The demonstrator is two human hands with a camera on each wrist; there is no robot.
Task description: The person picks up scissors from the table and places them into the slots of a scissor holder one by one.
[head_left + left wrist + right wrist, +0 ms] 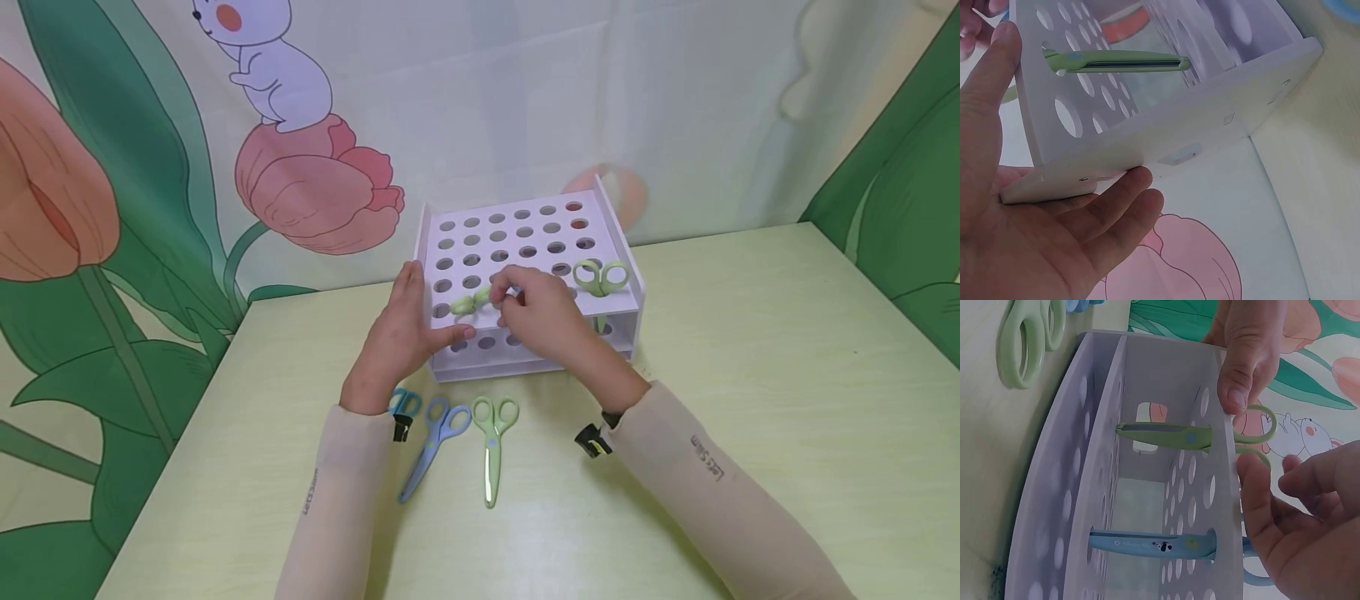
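Observation:
A white two-tier rack with round holes [618,240] stands on the table. My left hand [401,333] holds its left side, thumb on the front edge and fingers along the outer panel [1210,115]. Green scissors [1166,435] hang blade down through a hole near that thumb. Close to their handle loops is my right hand [543,317], fingers bent and fingertips apart; one fingertip appears to touch a loop. Light blue scissors [1154,544] stand in another hole, their handles mostly hidden behind the right hand. More green scissors [600,279] sit at the rack's right front corner.
On the table before the rack lie blue scissors [435,442], green scissors [491,446] and teal scissors [406,402], the last partly covered by the left wrist. A curtain with printed flowers [322,183] hangs behind the table [750,375].

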